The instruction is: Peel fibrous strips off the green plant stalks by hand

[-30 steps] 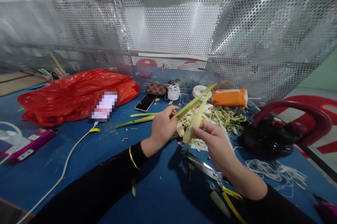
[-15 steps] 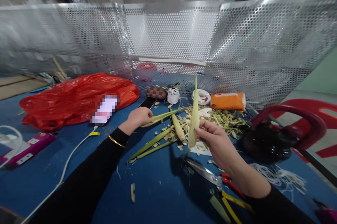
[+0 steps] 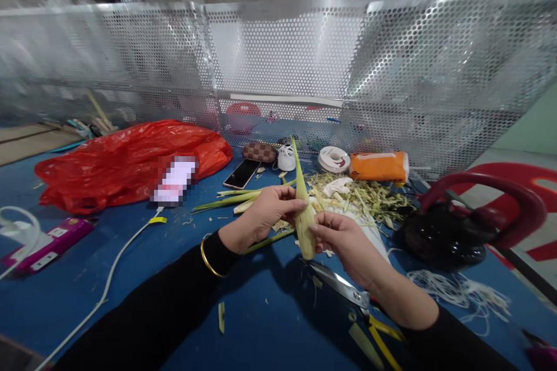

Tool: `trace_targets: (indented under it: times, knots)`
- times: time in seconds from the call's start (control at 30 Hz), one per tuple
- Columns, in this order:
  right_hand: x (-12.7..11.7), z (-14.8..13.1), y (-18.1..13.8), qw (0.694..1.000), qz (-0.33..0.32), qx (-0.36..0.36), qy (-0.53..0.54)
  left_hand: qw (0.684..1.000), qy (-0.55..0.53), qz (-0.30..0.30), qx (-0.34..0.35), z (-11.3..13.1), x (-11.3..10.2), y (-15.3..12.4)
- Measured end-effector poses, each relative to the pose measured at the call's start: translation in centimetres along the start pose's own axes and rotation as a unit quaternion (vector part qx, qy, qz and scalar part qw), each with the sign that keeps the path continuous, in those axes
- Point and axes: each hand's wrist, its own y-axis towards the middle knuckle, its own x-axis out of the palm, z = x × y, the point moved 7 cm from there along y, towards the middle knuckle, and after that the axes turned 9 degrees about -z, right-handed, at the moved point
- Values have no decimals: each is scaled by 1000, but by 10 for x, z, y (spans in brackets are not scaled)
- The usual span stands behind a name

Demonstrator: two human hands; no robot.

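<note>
A pale green, pointed plant shoot wrapped in leafy husk (image 3: 306, 237) stands upright between my hands, its thin tip pointing up and away. My left hand (image 3: 267, 214) pinches it from the left, thumb across the front. From the right, my right hand (image 3: 348, 243) grips its lower part with thumb and fingers. Long green peeled leaves (image 3: 224, 203) lie on the blue table behind my left hand, which hides part of them. Scissors (image 3: 342, 285) with red and yellow on the handles lie below my right hand, partly covered by the forearm.
Behind my hands lies a heap of green trimmings (image 3: 376, 197), near an orange packet (image 3: 378, 166) and a white tape roll (image 3: 334, 159). A dark kettle (image 3: 444, 237) stands right. Left are a red plastic bag (image 3: 126, 150), a phone (image 3: 242, 174) and a cabled phone (image 3: 176, 179).
My left hand has left the leaves at the left and moved right onto the shoot. My right hand has brought the shoot slightly left and lower. The loose leaves have shifted left.
</note>
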Motion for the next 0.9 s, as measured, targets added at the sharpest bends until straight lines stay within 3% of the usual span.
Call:
trace_targets:
  times: [0.37, 0.53, 0.77, 0.9]
  knots:
    - [-16, -8, -1, 997, 71, -34, 21, 999, 27, 15, -9, 3, -5, 0]
    - [-61, -28, -4, 957, 229, -170, 43, 999, 28, 30, -26, 3, -6, -1]
    - [-121, -42, -5, 919, 312, -234, 60, 999, 17, 33, -32, -2, -8, 1]
    - [-137, -56, -14, 893, 346, -281, 54, 994, -29, 97, -45, -8, -25, 4]
